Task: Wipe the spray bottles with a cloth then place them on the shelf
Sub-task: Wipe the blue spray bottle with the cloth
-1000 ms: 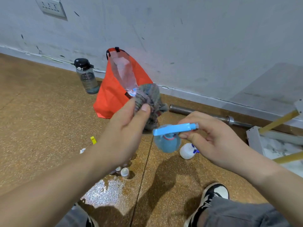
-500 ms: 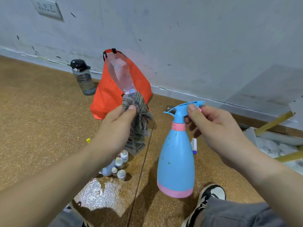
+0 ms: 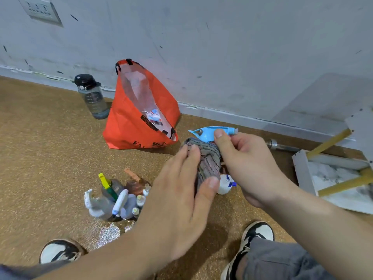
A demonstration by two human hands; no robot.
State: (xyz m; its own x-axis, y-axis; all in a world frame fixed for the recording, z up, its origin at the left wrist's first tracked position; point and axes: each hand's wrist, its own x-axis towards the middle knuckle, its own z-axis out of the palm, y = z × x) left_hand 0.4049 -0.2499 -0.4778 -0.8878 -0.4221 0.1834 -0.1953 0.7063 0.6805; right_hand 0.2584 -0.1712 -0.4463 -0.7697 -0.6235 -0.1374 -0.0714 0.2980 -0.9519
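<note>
Shows, at centre frame, a left hand (image 3: 179,201) curled round a grey striped cloth (image 3: 209,158), pressed over the hidden body of a blue spray bottle (image 3: 210,132). Beside it, a right hand (image 3: 248,164) pinching the bottle's trigger head. Lower left of centre, a cluster of small spray bottles (image 3: 119,201); right edge, a white shelf (image 3: 300,170).

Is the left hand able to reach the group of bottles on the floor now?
Probably yes: the group of bottles stands near the left hand with nothing between them, but that hand grips the cloth around the blue spray bottle.
</note>
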